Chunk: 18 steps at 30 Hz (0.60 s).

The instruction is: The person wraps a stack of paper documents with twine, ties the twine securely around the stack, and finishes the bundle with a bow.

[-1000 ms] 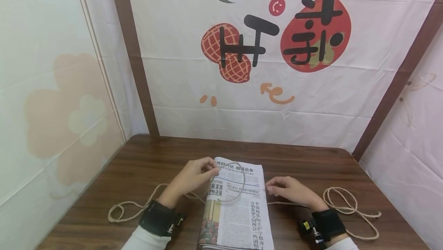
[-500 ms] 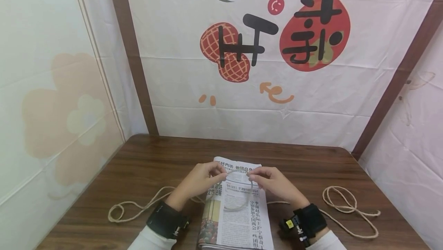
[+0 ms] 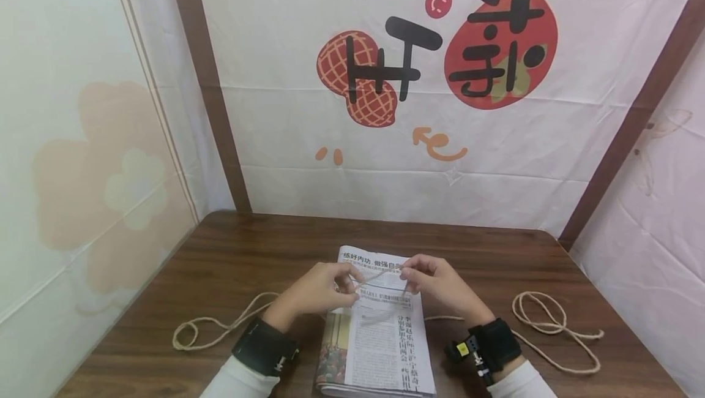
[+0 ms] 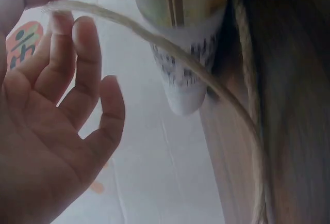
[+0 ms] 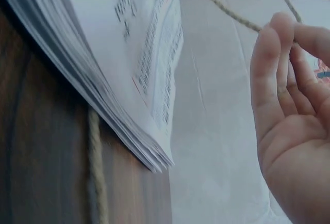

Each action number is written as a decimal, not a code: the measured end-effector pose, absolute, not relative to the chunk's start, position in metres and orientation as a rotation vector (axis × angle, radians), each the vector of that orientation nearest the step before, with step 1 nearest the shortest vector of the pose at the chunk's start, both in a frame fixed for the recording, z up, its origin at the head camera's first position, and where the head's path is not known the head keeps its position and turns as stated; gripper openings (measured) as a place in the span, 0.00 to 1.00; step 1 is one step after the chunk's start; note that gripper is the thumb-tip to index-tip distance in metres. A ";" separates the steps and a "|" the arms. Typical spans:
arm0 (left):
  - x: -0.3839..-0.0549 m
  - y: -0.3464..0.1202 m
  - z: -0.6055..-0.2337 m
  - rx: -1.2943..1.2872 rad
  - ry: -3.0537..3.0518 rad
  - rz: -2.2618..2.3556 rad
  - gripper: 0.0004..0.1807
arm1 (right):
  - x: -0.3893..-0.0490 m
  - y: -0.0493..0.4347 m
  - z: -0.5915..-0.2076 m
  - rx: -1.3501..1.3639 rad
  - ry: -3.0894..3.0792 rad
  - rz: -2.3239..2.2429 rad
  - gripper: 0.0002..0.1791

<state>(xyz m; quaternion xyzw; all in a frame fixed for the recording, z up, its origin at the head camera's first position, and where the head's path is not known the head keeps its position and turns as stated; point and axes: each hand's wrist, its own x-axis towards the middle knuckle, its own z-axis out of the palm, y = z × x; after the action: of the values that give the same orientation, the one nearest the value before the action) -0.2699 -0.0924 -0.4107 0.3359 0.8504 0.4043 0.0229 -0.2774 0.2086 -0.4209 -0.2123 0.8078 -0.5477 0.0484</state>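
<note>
A folded stack of newspaper [image 3: 380, 349] lies on the table, with a thin beige rope [image 3: 376, 275] running out from both its sides. Over its upper part, my left hand [image 3: 319, 291] pinches the rope between thumb and index finger; its other fingers are loosely bent in the left wrist view, where the rope [image 4: 191, 61] arcs down beside the stack. My right hand [image 3: 440, 281] pinches the rope at the paper's upper right. From that pinch, the rope [image 5: 227, 10] stretches across in the right wrist view. Between the hands it hangs in a faint, blurred loop.
Loose rope coils lie on the brown wooden table [image 3: 468, 239] to the left and right of the newspaper. A printed white cloth [image 3: 330, 196] hangs behind the table, with further cloth at both sides. Each wrist wears a black strap [image 3: 264, 347] with a camera.
My right hand has come left from beside the newspaper to above it and taken hold of the rope. My left hand has shifted slightly right and down. The loop between them has changed shape.
</note>
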 end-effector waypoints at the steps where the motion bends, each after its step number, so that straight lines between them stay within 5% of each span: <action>1: -0.270 -0.094 -0.410 1.042 2.642 1.230 0.14 | -0.278 0.211 -0.419 -0.618 2.475 -1.710 0.18; 18: -0.280 -0.140 -0.404 0.987 2.665 1.088 0.11 | -0.281 0.336 -0.397 -0.109 2.770 -2.042 0.28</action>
<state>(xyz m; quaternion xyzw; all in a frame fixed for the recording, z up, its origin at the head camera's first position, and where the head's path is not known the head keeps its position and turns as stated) -0.2801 -0.1397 -0.4038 0.3240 0.8747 0.3572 0.0491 -0.2814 0.3359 -0.3972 -0.0314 0.7954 -0.5864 -0.1503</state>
